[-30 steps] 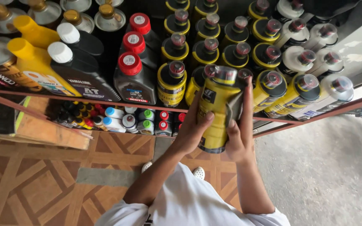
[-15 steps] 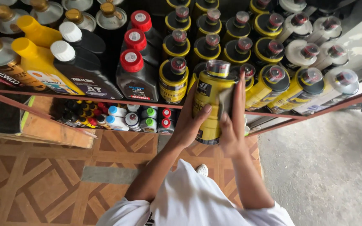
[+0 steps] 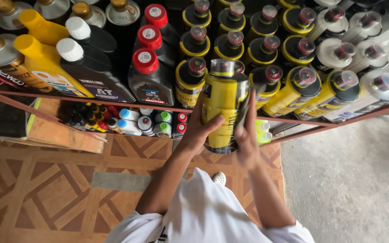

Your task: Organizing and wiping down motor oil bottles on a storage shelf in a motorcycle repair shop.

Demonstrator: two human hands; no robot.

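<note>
I hold a yellow and black oil bottle (image 3: 221, 103) upright in front of the shelf, both hands around it. My left hand (image 3: 199, 130) wraps its left side with the thumb across the front. My right hand (image 3: 247, 135) presses flat against its right side, fingers pointing up. The bottle's clear cap sits level with the front row of similar yellow bottles (image 3: 293, 90) on the red metal shelf (image 3: 113, 104).
Black bottles with red caps (image 3: 151, 76) and white caps (image 3: 91, 67) and yellow jugs (image 3: 46, 63) fill the shelf's left part. Small capped bottles (image 3: 136, 123) stand on a lower shelf. Patterned brown tiles (image 3: 46, 189) lie below, grey concrete (image 3: 352, 180) at right.
The bottle has moved left and slightly up with both hands, now in line with the gap in the front row. My view has shifted a little.
</note>
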